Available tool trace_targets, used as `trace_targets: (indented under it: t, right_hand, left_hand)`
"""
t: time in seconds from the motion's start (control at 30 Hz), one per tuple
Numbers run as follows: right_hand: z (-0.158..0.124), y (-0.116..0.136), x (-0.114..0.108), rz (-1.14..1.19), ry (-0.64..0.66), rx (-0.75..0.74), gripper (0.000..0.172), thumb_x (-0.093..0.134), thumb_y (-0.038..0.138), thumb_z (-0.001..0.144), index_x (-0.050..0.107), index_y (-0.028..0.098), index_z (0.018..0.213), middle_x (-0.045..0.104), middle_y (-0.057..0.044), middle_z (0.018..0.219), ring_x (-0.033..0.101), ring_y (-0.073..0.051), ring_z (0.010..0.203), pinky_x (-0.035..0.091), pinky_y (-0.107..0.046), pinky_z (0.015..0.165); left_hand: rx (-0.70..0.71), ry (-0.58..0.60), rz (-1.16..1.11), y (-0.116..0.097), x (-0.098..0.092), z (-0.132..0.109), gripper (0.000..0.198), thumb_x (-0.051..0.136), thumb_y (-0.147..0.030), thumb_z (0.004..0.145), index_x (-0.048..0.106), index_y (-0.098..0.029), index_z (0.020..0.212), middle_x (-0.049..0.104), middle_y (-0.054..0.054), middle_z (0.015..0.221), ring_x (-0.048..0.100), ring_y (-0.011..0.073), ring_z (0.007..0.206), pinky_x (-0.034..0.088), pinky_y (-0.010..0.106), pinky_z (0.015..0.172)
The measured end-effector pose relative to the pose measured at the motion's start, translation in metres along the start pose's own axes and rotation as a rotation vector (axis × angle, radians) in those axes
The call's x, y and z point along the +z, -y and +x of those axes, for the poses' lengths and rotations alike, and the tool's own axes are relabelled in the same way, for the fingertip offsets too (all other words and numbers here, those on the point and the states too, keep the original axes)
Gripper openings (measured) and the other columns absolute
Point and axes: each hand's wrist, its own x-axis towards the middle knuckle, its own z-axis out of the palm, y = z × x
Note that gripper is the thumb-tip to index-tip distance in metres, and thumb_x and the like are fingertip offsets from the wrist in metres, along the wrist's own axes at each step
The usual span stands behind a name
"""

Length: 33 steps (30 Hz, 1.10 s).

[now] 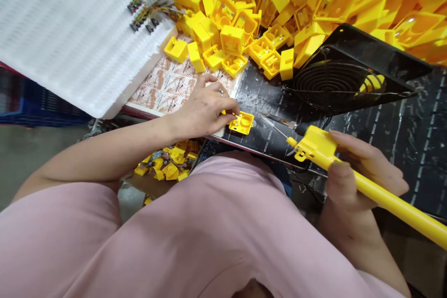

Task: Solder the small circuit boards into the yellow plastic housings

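Observation:
My left hand [211,107], with a ring on one finger, is on the bench near its front edge. Its thumb and fingers pinch the left side of a small open yellow plastic case [246,123], whose round recess faces up. In my right hand [363,172] is a yellow tool [316,146] with a long tubular body and a thin metal tip pointing left toward the case. The tip is apart from the case. Just behind the tool lies a dark-handled iron with a metal shaft [279,121], partly hidden by it.
Many yellow plastic cases [232,39] are heaped along the back. A black fan with a wire guard [335,79] stands at the right. On the left, a white foam sheet [77,32] bears small wired parts [148,9]. More yellow pieces [171,167] lie below the bench edge.

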Motion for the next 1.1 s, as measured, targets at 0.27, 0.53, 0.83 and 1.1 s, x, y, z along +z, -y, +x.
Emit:
trace_targets:
  t: [0.27, 0.53, 0.83, 1.1]
  right_hand:
    - [-0.006, -0.003, 0.014, -0.013, -0.038, -0.079, 0.057, 0.079, 0.027, 0.091, 0.062, 0.033, 0.146, 0.079, -0.004, 0.12, 0.077, -0.02, 0.074, 0.064, -0.033, 0.061]
    - [-0.004, 0.009, 0.015, 0.035, 0.073, -0.118, 0.047, 0.081, 0.023, 0.089, 0.067, 0.03, 0.133, 0.081, -0.002, 0.099, 0.077, -0.021, 0.076, 0.066, -0.035, 0.063]
    - [0.013, 0.019, 0.028, -0.005, 0.157, -0.36, 0.024, 0.084, 0.021, 0.088, 0.062, 0.023, 0.098, 0.076, 0.0, 0.077, 0.074, -0.016, 0.063, 0.057, -0.025, 0.05]
    - [0.023, 0.024, 0.023, -0.016, 0.233, -0.419, 0.027, 0.085, 0.014, 0.085, 0.061, 0.021, 0.095, 0.076, 0.0, 0.078, 0.073, -0.014, 0.063, 0.054, -0.021, 0.051]
  left_hand:
    - [-0.017, 0.02, 0.071, -0.002, 0.003, 0.0, 0.025, 0.056, -0.029, 0.092, 0.079, -0.025, 0.082, 0.074, 0.004, 0.077, 0.063, 0.0253, 0.092, 0.038, 0.062, 0.113]
    - [-0.044, -0.028, 0.098, -0.005, 0.008, 0.002, 0.023, 0.055, -0.03, 0.089, 0.075, -0.024, 0.08, 0.073, 0.004, 0.075, 0.062, 0.0256, 0.087, 0.042, 0.064, 0.11]
    - [-0.014, 0.057, 0.196, -0.006, 0.004, 0.011, 0.025, 0.055, -0.029, 0.087, 0.076, -0.023, 0.076, 0.067, 0.003, 0.065, 0.065, 0.0252, 0.087, 0.043, 0.059, 0.109]
    - [0.007, 0.103, 0.207, -0.004, 0.004, 0.016, 0.023, 0.055, -0.029, 0.085, 0.076, -0.023, 0.077, 0.07, 0.001, 0.069, 0.07, 0.0279, 0.096, 0.041, 0.059, 0.109]
